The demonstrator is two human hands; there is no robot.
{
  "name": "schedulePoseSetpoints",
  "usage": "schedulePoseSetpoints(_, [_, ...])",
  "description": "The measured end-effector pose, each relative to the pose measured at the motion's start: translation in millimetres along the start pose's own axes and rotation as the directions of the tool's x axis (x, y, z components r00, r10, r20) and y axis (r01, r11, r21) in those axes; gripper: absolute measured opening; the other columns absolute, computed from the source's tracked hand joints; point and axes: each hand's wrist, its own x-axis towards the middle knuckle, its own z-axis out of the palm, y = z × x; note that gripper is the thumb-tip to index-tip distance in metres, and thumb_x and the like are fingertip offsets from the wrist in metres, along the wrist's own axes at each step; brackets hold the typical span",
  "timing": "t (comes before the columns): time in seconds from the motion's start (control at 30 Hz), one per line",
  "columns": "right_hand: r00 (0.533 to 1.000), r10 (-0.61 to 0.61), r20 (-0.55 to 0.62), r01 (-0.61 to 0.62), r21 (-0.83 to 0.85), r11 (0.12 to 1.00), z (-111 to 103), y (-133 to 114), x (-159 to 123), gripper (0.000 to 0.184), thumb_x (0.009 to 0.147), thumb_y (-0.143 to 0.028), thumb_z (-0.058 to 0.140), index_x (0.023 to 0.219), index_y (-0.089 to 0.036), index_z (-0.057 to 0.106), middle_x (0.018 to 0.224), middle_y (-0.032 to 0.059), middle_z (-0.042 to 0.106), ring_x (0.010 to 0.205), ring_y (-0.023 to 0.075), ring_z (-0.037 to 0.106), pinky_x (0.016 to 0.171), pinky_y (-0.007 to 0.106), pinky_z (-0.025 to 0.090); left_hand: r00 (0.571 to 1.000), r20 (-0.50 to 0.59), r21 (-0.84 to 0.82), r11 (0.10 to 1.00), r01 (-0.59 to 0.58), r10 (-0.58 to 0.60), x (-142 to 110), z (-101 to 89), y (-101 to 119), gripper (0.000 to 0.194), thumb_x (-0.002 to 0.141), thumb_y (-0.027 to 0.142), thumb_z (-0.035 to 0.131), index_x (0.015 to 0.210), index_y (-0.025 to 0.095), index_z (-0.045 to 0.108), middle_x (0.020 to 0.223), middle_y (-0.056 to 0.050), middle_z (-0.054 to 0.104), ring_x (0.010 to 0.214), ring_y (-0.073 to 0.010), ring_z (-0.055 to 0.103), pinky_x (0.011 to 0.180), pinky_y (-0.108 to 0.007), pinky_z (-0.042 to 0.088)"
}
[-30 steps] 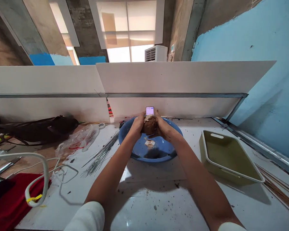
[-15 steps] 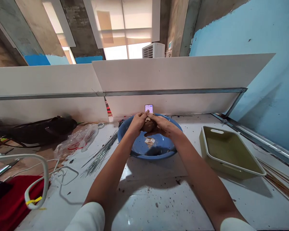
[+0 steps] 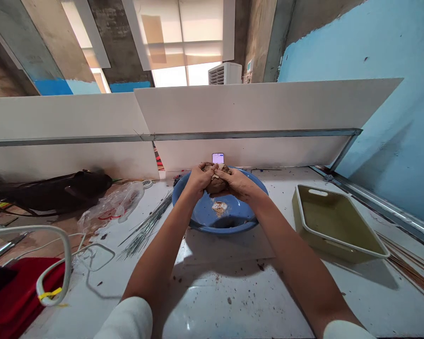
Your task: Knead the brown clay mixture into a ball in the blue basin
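Cupping clay between both hands

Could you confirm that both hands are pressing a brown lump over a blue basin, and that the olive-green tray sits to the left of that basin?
Not quite: the head view shows the olive-green tray to the right of the blue basin, not the left. The rest stands: the left hand and right hand are pressing the brown lump over the basin.
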Motion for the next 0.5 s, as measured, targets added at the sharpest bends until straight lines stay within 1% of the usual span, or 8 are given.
schedulePoseSetpoints(0.1, [1.0,0.011,-0.003,-0.011,-0.012,1.0,1.5,0.4,-0.4,0.013,0.108,-0.031,0.079,0.109,-0.018,0.076,0.089,0.0077,0.084,0.079,0.0256,0.084,0.084,0.053,0.077,0.999,-0.02,0.054,0.998,-0.03,0.031,-1.3,1.0,1.2,0.007,0.087,0.02,0.088,0.089,0.02,0.081,0.087,-0.005,0.082,0.083,-0.0216,0.075,0.084,-0.033,0.061])
schedulePoseSetpoints(0.2, [1.0,0.005,-0.008,-0.005,-0.009,1.0,2.5,3.7,1.5,0.021,0.103,-0.032,0.086,0.117,-0.019,0.076,0.094,0.0086,0.086,0.081,0.0274,0.085,0.084,0.055,0.077,0.998,-0.038,0.083,0.996,-0.037,0.04,-0.9,1.0,1.5,0.007,0.087,0.016,0.086,0.088,0.021,0.081,0.085,-0.004,0.081,0.081,-0.0214,0.074,0.082,-0.032,0.059])
schedulePoseSetpoints(0.27, [1.0,-0.012,-0.016,0.011,-0.013,1.0,0.9,6.7,3.5,0.025,0.102,-0.031,0.087,0.123,-0.02,0.077,0.099,0.0091,0.087,0.083,0.0281,0.085,0.084,0.055,0.077,0.999,-0.036,0.094,0.995,-0.026,0.029,0.1,-0.2,1.0,0.01,0.085,0.017,0.089,0.087,0.021,0.081,0.086,-0.004,0.081,0.081,-0.0217,0.074,0.083,-0.032,0.059])
schedulePoseSetpoints(0.37, [1.0,0.006,0.029,-0.004,-0.05,0.999,-6.8,9.2,6.7,0.018,0.105,-0.031,0.081,0.118,-0.019,0.079,0.1,0.0112,0.087,0.084,0.028,0.085,0.087,0.053,0.076,1.0,-0.002,0.131,0.991,-0.009,0.01,1.8,-3.1,-0.7,0.01,0.088,0.023,0.091,0.089,0.022,0.081,0.09,-0.006,0.082,0.084,-0.0231,0.075,0.085,-0.033,0.059])
schedulePoseSetpoints(0.4, [0.998,0.024,0.06,-0.021,-0.062,0.998,-10.1,9.0,7.7,0.018,0.107,-0.034,0.079,0.115,-0.018,0.08,0.099,0.0126,0.087,0.085,0.0282,0.085,0.089,0.053,0.076,1.0,0.004,0.151,0.988,-0.02,0.019,2.3,-4.0,-1.5,0.009,0.091,0.026,0.089,0.089,0.022,0.081,0.093,-0.007,0.083,0.086,-0.0239,0.075,0.086,-0.033,0.058])
schedulePoseSetpoints(0.43, [0.995,0.045,0.085,-0.039,-0.068,0.997,-13.3,8.3,8.6,0.022,0.109,-0.039,0.077,0.112,-0.017,0.081,0.099,0.0138,0.087,0.088,0.0288,0.085,0.09,0.053,0.075,0.999,0.004,0.173,0.984,-0.038,0.038,2.8,-4.6,-2.3,0.011,0.095,0.029,0.086,0.089,0.022,0.081,0.095,-0.008,0.083,0.089,-0.0248,0.076,0.088,-0.033,0.058])
schedulePoseSetpoints(0.5, [0.99,0.085,0.108,-0.079,-0.061,0.995,-17.3,5.8,9.8,0.04,0.111,-0.055,0.07,0.111,-0.017,0.082,0.1,0.0153,0.087,0.092,0.0305,0.084,0.091,0.055,0.074,0.997,-0.018,0.179,0.982,-0.065,0.07,3.5,-4.8,-4.0,0.018,0.099,0.035,0.083,0.087,0.022,0.079,0.095,-0.008,0.083,0.098,-0.027,0.076,0.092,-0.032,0.056])
